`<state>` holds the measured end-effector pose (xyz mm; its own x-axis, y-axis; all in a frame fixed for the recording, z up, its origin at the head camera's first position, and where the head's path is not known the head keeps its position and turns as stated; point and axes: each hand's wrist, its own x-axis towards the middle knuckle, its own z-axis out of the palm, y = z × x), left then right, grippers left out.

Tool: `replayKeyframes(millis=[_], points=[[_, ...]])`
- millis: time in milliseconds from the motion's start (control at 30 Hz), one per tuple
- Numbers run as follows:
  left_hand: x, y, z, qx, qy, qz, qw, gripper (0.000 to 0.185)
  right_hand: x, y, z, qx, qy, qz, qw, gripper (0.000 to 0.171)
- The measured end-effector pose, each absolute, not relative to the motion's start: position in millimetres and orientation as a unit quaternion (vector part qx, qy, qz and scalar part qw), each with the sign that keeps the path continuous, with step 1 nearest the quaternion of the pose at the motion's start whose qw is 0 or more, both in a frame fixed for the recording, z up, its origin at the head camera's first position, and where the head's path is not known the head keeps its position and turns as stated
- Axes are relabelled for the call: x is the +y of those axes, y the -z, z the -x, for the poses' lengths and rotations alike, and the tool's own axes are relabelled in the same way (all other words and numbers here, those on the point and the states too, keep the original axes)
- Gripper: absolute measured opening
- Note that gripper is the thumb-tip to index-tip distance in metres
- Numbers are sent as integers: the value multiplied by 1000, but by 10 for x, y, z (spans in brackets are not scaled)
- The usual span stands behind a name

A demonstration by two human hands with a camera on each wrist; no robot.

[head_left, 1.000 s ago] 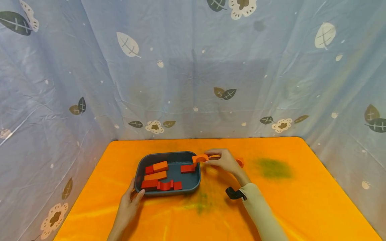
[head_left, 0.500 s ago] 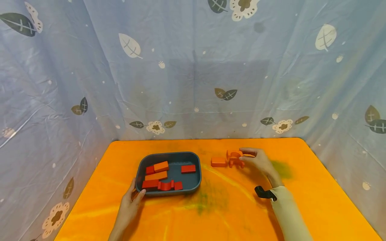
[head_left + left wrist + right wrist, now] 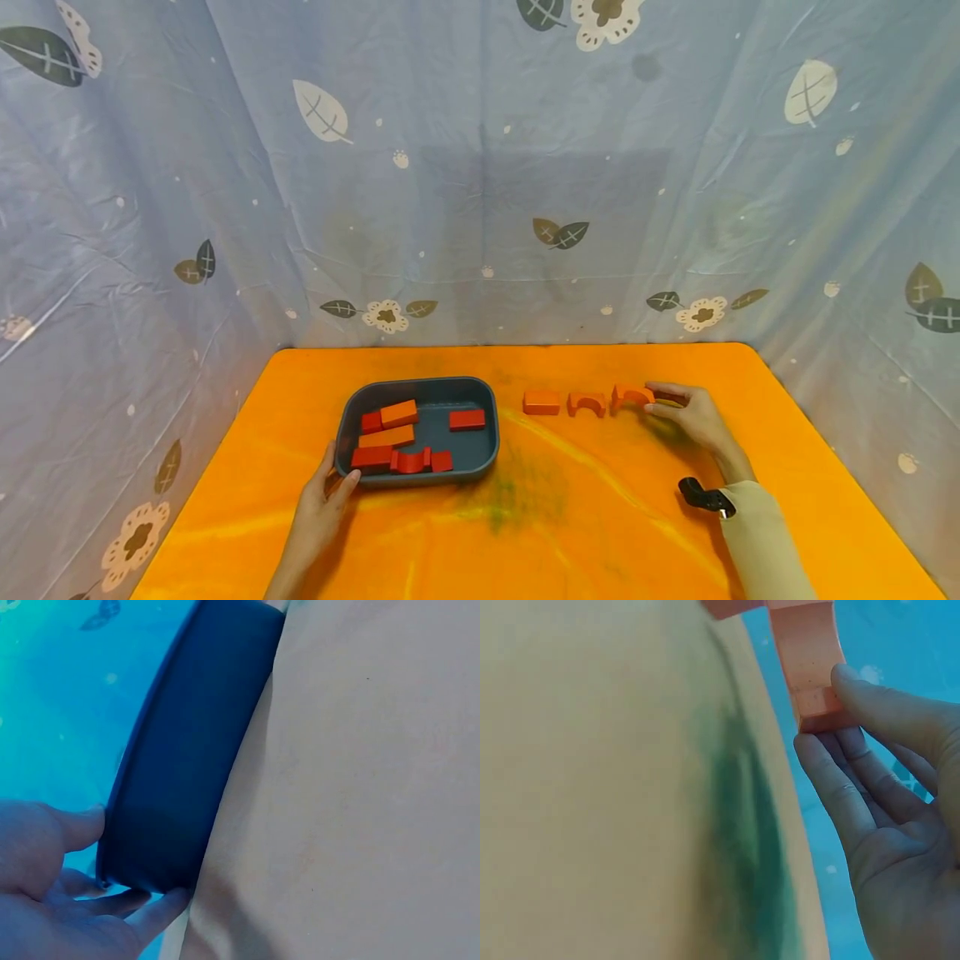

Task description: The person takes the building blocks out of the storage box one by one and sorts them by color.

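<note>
My left hand (image 3: 318, 508) grips the near left corner of a dark blue-grey tray (image 3: 492, 417), thumb at the rim and fingers round the outside. In the left wrist view the fingertips (image 3: 176, 900) lie along the lower edge of the tray's wall. Several red and orange toy blocks lie inside, among them a red arched block (image 3: 410, 463). To the right, my right hand (image 3: 697, 417) pinches one end of an orange arch block (image 3: 630, 395) between thumb and fingers. In the right wrist view the arch block (image 3: 810, 645) shows its curved cut-out.
An orange rectangular block (image 3: 542, 403) and another orange arch block (image 3: 587, 405) stand in a row between the tray and my right hand. The orange tabletop (image 3: 570, 533) has green smudges. A patterned curtain (image 3: 480, 208) encloses its back and sides.
My right hand has carried the orange arch block rightward from beside the tray, past the other two orange blocks, to the right end of the row. My left hand stays on the tray.
</note>
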<state>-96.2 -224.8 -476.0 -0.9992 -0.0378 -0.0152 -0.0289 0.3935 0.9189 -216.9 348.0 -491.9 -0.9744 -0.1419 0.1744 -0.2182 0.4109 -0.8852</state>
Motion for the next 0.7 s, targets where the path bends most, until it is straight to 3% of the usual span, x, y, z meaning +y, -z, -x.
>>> replayKeyframes(millis=[33,100,267,400,700], points=[[-2251,4759,963,-835,550,-20,4,72,3296,4583,1983,-853,-512,-97,27,31],[-2252,4755,963,-834,551,-21,4,72,3169,4398,1860,-871,-483,-88,21,34],[-2248,4758,951,-834,551,-22,9,72,3291,4732,2060,-878,-466,-103,28,47],[-2255,4763,933,-839,544,-27,6,73,3377,4947,2200,-875,-473,-101,15,45],[-2254,4741,937,-837,546,-34,3,73,3350,4854,2177,-838,-514,-183,18,32]])
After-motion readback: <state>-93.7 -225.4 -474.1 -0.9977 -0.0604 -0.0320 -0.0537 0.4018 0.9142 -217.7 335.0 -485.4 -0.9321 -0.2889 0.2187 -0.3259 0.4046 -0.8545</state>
